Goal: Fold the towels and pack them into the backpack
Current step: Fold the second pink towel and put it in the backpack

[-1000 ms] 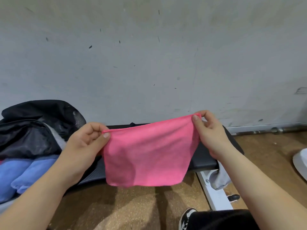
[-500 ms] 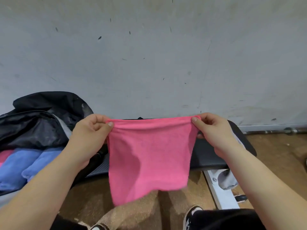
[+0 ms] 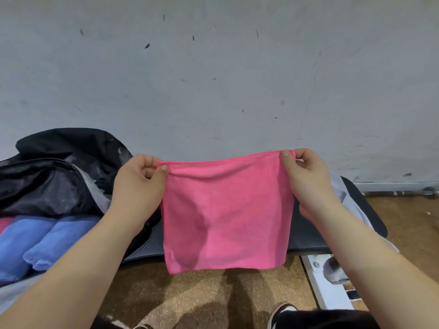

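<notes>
Before black bench (image 3: 303, 238), pink towel (image 3: 228, 217).

Scuffed grey wall (image 3: 213, 79), black bench (image 3: 356, 210), brown floor (image 3: 213, 293).

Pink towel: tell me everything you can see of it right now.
The pink square microfibre-looking towel hangs flat and upright, spread out, with a thin stitched hem along its top edge. The left hand pinches its top left corner and the right hand its top right corner; the top edge sags slightly between them. Its lower edge dangles free in front of the black padded bench.
</notes>
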